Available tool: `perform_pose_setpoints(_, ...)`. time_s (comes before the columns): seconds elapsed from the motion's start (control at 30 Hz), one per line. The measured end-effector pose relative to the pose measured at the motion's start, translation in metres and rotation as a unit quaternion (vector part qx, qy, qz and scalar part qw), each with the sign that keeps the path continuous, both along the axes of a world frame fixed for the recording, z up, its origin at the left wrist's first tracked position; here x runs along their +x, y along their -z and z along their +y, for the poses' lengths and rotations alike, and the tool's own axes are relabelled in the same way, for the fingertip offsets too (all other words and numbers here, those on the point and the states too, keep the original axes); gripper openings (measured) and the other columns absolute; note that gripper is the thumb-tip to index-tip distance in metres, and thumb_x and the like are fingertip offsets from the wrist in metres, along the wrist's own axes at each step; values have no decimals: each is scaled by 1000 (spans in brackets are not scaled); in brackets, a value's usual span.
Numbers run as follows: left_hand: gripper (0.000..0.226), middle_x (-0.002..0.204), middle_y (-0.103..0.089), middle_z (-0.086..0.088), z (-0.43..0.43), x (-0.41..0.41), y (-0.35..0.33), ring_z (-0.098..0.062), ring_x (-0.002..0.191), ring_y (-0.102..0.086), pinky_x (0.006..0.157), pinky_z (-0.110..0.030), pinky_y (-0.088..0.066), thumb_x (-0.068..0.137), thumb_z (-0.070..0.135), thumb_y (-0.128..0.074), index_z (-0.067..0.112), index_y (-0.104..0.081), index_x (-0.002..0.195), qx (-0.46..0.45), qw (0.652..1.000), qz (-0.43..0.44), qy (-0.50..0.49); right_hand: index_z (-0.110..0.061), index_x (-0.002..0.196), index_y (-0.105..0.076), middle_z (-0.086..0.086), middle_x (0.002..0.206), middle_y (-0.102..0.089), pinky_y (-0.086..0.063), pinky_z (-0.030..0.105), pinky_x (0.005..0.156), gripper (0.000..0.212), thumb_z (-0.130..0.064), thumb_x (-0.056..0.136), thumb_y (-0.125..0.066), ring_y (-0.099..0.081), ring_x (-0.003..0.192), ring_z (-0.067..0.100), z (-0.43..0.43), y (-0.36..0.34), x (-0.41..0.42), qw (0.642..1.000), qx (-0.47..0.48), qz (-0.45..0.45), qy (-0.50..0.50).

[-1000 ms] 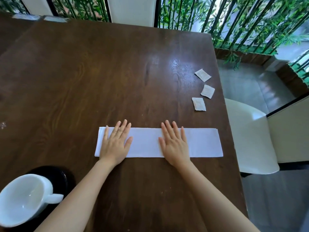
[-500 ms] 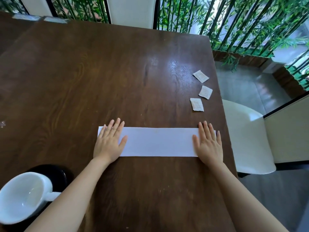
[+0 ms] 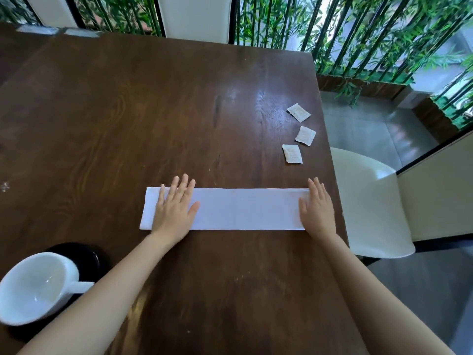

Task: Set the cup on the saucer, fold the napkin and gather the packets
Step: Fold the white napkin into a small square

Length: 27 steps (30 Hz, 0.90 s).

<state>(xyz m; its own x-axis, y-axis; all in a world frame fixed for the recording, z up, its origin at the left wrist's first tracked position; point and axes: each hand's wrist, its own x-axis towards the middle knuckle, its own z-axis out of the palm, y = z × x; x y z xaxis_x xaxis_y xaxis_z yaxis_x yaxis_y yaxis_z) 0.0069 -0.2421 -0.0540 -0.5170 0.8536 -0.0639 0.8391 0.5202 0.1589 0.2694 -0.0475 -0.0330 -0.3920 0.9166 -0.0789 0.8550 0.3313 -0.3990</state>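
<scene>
Head view, the only one here. The napkin [image 3: 243,208] is already down to a long narrow strip lying left to right across the near middle of the table [image 3: 153,111]. The left hand [image 3: 174,211] is flat and open on its left end, fingers straight, just pressing. The right hand [image 3: 317,211] is the same on the right end, palm down, gripping nothing.

The cup [image 3: 33,285] is at the near left and looks to be sitting on the black saucer [image 3: 84,254], handle pointing right, so that part seems done. The three packets [image 3: 305,135] are loose on the far right, apart from each other and close to the table edge.

What could go wrong, I'd guess:
- The tabletop looks glossy, so when one end gets lifted over for the next fold the strip could slide or skew unless the other hand pins it.
- The right end sits near the table edge and could droop off.
- The left forearm passes right by the cup handle, so a careless elbow could knock it.
- Sweeping the packets sideways could send one over the edge towards the chair [image 3: 368,201].
</scene>
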Motion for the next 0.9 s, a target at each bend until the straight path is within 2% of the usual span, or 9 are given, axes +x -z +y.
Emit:
perform_pose_setpoints(0.13,56,159,-3,-1,22,70,-8,-18,145,4,116,-39,6,98,37,-27,19,-11,148,16,997,-65,45,3,128,-43,24,133,-48,-36,42,101,41,-13,91,-45,-43,123,38,-31,-16,25,987,-14,48,155)
perform_pose_setpoints(0.3,58,158,7,0,33,129,0,-19,144,12,113,-39,11,98,42,-23,22,-3,148,-44,995,-84,39,2,117,-49,20,118,-52,-44,41,87,33,-18,91,-49,-53,105,38,-45,-22,36,976,-101,71,181)
perform_pose_setpoints(0.43,62,157,15,-1,30,137,1,-20,142,18,112,-40,14,97,47,-20,22,6,147,-75,994,-67,32,-1,106,-53,20,94,-59,-45,38,76,26,-19,86,-53,-58,90,34,-29,-25,43,935,-220,150,234)
perform_pose_setpoints(0.5,63,156,17,0,27,137,0,-19,142,20,112,-40,15,97,49,-19,22,9,147,-86,993,-64,39,6,106,-57,30,91,-58,-43,35,70,31,-15,83,-54,-55,77,30,-25,-28,47,920,-252,168,250)
perform_pose_setpoints(0.6,64,156,20,1,21,136,0,-18,141,22,111,-39,16,95,51,-16,23,11,146,-96,992,-61,45,19,84,-57,15,68,-42,-32,30,55,27,-7,79,-51,-36,58,22,-27,-31,52,906,-289,179,250)
perform_pose_setpoints(0.67,65,156,20,1,16,137,1,-18,141,22,111,-39,17,95,52,-15,23,12,146,-98,992,-58,49,20,93,-57,10,63,-42,-36,28,51,30,-6,80,-51,-38,58,21,-28,-32,56,902,-294,194,251)
perform_pose_setpoints(0.77,63,156,17,2,11,138,0,-16,142,20,112,-38,14,96,51,-17,24,9,147,-93,992,-77,48,3,97,-62,8,72,-59,-53,39,72,23,-12,83,-52,-56,72,24,-31,-41,53,913,-263,206,234)
perform_pose_setpoints(0.83,59,158,8,3,10,137,-3,-15,144,13,114,-37,10,97,46,-22,24,0,148,-61,990,-121,41,-2,93,-63,12,83,-65,-52,41,77,21,-16,83,-50,-61,79,28,-35,-49,47,930,-215,210,209)
perform_pose_setpoints(0.9,53,158,-9,2,9,133,-8,-14,145,0,116,-35,3,99,35,-30,22,-14,148,9,980,-196,18,-6,89,-63,7,86,-66,-47,33,69,18,-19,84,-51,-60,79,23,-41,-57,37,940,-173,229,185)
